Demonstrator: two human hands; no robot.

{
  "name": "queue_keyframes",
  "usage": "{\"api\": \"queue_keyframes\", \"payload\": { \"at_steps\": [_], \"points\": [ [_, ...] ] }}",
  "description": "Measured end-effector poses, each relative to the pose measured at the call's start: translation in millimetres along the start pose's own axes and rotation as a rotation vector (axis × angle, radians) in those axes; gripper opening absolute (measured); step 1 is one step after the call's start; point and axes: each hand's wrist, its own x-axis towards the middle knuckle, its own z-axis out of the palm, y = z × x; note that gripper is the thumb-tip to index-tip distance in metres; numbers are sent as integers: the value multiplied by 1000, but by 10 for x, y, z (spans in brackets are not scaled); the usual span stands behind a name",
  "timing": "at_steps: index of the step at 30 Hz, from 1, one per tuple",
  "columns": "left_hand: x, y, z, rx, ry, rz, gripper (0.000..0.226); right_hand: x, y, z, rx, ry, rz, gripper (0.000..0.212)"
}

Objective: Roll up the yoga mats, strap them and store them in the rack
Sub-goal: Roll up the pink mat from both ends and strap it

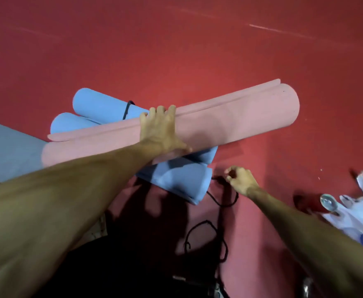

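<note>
A rolled pink yoga mat (230, 119) lies slantwise across two rolled blue mats (99, 106) on the red floor. My left hand (161, 130) grips the pink roll near its middle, fingers curled over the loose outer edge. A black strap (127, 108) circles the far blue roll. Lower right, my right hand (240, 179) pinches a black cord strap (223, 198) that lies looped on the floor beside the near blue roll (176, 179).
An unrolled blue mat (6, 147) lies flat at the left edge. More black cord (206, 239) loops on the floor near my legs. A white tote bag (357, 211) with small items sits at the right edge. Red floor (176, 39) stretches beyond the mats.
</note>
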Motion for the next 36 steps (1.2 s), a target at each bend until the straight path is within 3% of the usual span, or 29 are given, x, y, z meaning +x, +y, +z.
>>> {"api": "queue_keyframes", "payload": {
  "at_steps": [6, 10, 12, 16, 20, 27, 32, 36],
  "points": [
    [-47, 77, 383, 34, -78, 73, 113, 37, 264, 647, -64, -120, 123, 27],
    [-67, 108, 466, 56, -107, 77, 109, -70, 460, 1021, -294, -150, 180, 54],
    [-76, 94, 478, 55, -110, 80, 109, -99, 485, 1080, -363, -160, 205, 44],
    [-91, 28, 403, 23, -104, 66, 111, -82, 441, 920, -336, -239, 252, 39],
    [-62, -61, 176, -12, -67, 18, 114, -14, 236, 502, -171, -153, 322, 42],
    [-8, -303, -399, -56, 51, -61, 111, 26, -475, -249, -284, -280, 158, 25],
    [-94, -436, -684, -75, 111, -115, 111, -8, -956, -880, -111, -147, 121, 23],
    [-163, -522, -888, -118, 168, -125, 115, -39, -1294, -1124, 384, -129, 117, 28]
  ]
}}
